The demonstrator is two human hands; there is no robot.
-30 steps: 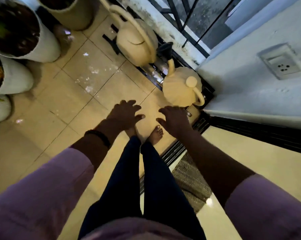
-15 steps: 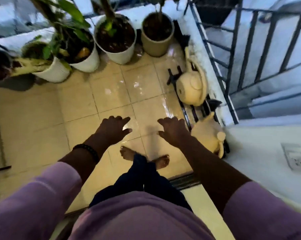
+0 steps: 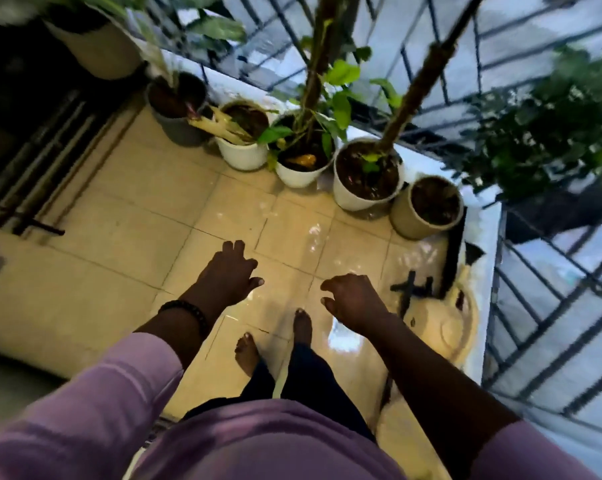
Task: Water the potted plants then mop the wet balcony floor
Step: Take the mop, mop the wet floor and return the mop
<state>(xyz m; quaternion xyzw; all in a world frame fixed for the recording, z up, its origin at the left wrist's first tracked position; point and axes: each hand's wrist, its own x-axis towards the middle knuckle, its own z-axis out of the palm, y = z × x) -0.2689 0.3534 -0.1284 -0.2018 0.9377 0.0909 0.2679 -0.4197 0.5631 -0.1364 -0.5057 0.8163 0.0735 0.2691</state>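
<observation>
View swung left since before, pot row (image 3: 365, 174) running along railing, both hands (image 3: 228, 277) loosely spread, empty

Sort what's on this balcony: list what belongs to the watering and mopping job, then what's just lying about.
For the job:
- potted plants in a row by the railing
- cream watering can at the right edge
- wet floor tiles

Lying about:
- black stand beside the can
- railing
- left hand, right hand, both holding nothing
</observation>
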